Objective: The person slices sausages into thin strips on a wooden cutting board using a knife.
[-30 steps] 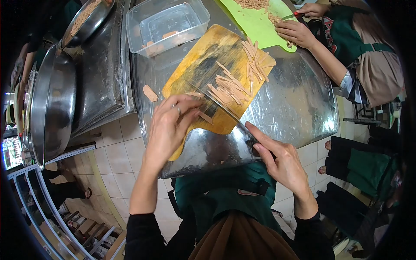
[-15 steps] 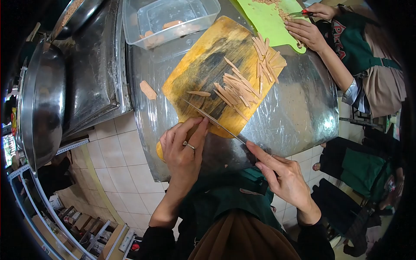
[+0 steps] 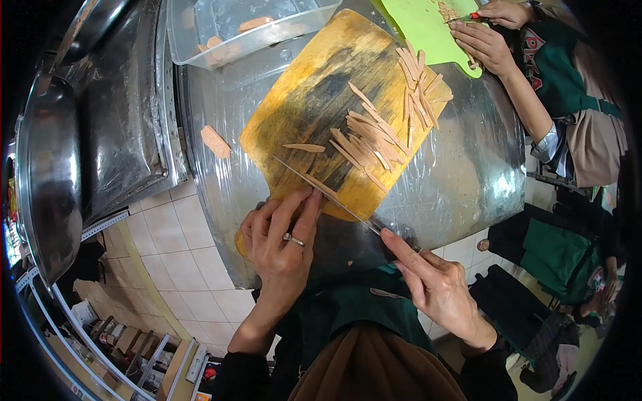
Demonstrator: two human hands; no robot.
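My right hand grips a knife, its index finger stretched along the back of the blade. The blade lies slantwise over the near part of a worn yellow wooden cutting board. Closed and bent, the fingers of my left hand press down beside the blade on a pinkish-orange food slice, mostly hidden under the fingertips. Just beyond the blade shows a thin strip of the same food. Another single strip lies farther up, and a loose pile of cut strips covers the board's right side.
A clear plastic container with more pieces stands at the back left. One flat slice rests on the plastic-covered table. Across the table, another person's hands work with a knife on a green cutting board. Metal pans stand left.
The view has shifted slightly, so the board and table appear moved. A thin strip now shows beyond the blade near my left fingertips. Both hands keep their hold.
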